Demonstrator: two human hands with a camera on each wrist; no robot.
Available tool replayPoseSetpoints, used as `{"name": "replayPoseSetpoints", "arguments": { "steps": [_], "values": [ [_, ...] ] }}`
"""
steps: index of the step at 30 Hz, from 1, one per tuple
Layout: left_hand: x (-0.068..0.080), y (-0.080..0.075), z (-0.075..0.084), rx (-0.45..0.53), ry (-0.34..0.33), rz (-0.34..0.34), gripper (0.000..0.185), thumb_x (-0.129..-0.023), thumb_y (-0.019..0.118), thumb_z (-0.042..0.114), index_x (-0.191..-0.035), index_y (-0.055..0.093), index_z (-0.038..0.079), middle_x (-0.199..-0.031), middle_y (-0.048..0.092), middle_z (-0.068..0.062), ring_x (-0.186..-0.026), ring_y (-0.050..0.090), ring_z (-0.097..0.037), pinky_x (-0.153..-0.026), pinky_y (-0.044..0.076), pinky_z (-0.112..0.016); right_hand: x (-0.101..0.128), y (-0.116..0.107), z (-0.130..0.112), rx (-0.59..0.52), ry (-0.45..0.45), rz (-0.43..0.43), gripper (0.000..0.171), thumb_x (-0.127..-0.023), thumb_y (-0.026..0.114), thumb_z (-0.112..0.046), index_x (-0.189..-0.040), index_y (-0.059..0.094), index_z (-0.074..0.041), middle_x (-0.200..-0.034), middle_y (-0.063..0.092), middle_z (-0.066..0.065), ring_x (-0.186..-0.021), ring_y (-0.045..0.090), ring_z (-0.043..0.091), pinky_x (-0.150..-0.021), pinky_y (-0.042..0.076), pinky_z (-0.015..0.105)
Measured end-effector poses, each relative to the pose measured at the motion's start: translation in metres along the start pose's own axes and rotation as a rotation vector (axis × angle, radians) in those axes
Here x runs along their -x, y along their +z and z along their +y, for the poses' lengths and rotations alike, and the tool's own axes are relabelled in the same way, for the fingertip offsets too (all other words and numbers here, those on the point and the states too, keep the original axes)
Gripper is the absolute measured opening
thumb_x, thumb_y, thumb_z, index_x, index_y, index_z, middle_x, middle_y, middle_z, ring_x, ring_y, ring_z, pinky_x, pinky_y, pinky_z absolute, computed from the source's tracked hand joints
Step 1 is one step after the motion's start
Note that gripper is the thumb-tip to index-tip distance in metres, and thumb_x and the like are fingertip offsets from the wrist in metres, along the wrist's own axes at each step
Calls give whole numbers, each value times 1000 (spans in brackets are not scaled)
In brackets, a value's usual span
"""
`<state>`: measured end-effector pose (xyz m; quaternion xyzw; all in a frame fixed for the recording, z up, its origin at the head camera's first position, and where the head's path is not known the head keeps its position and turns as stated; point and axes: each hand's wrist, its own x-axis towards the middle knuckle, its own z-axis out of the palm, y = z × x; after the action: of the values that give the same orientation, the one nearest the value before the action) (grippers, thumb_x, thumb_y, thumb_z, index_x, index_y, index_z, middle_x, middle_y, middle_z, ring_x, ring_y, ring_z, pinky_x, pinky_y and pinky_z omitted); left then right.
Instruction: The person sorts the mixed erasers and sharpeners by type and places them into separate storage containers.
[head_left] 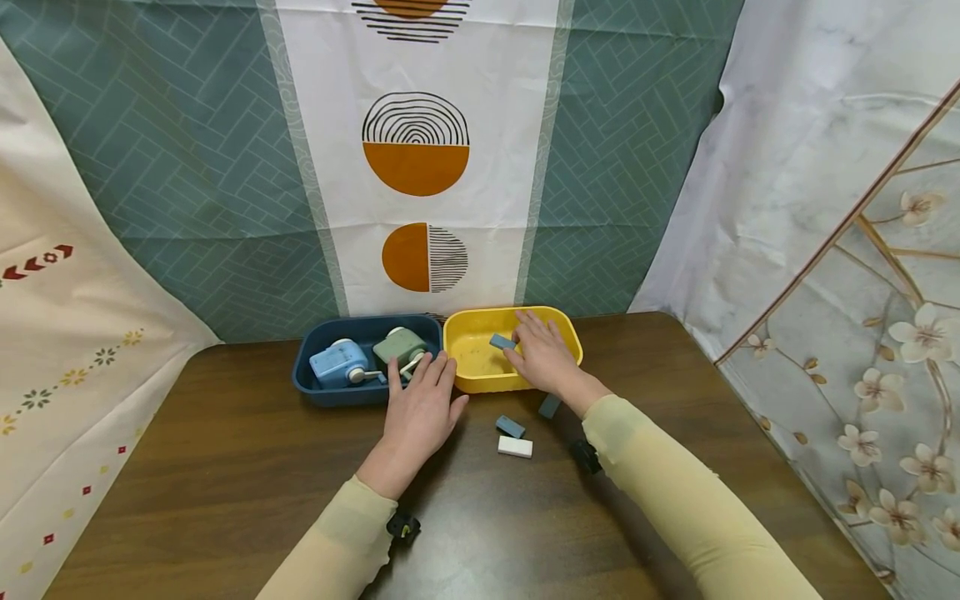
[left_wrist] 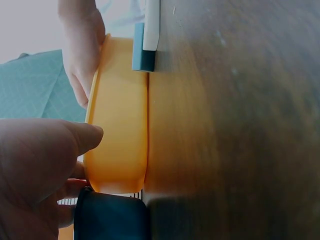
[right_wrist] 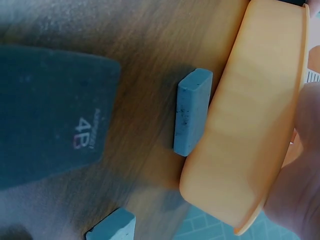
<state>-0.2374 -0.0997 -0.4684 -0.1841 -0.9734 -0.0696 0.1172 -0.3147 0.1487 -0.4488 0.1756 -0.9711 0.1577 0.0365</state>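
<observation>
My right hand [head_left: 546, 357] reaches over the near rim of a yellow tray [head_left: 491, 383], fingers spread. By its thumb a blue-grey eraser [head_left: 501, 342] lies inside; no grip on it shows. With fingers extended, my left hand [head_left: 422, 408] lies over the near right corner of a dark blue tray [head_left: 330, 398]. In the left wrist view its thumb [left_wrist: 90, 136] is at the yellow tray's side. Inside the dark blue tray are a light blue crank sharpener [head_left: 337, 363] and a green one [head_left: 400, 346], the latter partly behind the fingers.
In front of the yellow tray lie a blue-grey eraser [head_left: 510, 427], a white eraser [head_left: 515, 447] and another blue-grey eraser [head_left: 550, 406] near my right wrist. A dark eraser marked 4B [right_wrist: 55, 115] looms close in the right wrist view. Patterned cloths hang behind the wooden table [head_left: 247, 483].
</observation>
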Motion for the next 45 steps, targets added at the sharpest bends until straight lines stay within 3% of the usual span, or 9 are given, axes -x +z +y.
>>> {"name": "replayPoseSetpoints", "arguments": {
  "steps": [26,35,45],
  "values": [
    [-1,0,0,7,4,8,71,-109,70,47,-165,52,8,-171,47,-14,-159,41,-38,-127,12,-78,0,-1,-1,-9,3,-13,30,-116,59,-35,-119,62,-5,-176,34,21,-167,21,39,-135,11,61],
    [0,-1,-1,18,1,18,70,-108,72,46,-164,54,8,-170,48,-14,-159,41,-38,-127,11,-78,-1,-2,0,-49,11,-26,44,-115,59,-39,-135,65,-1,-178,30,19,-169,16,37,-135,7,59],
    [0,1,-1,13,1,9,71,-108,71,46,-164,53,8,-170,48,-13,-159,41,-38,-127,10,-78,4,0,-1,-30,-37,17,53,-116,58,-43,-152,59,-5,-178,32,17,-169,17,36,-135,7,59]
  ]
}}
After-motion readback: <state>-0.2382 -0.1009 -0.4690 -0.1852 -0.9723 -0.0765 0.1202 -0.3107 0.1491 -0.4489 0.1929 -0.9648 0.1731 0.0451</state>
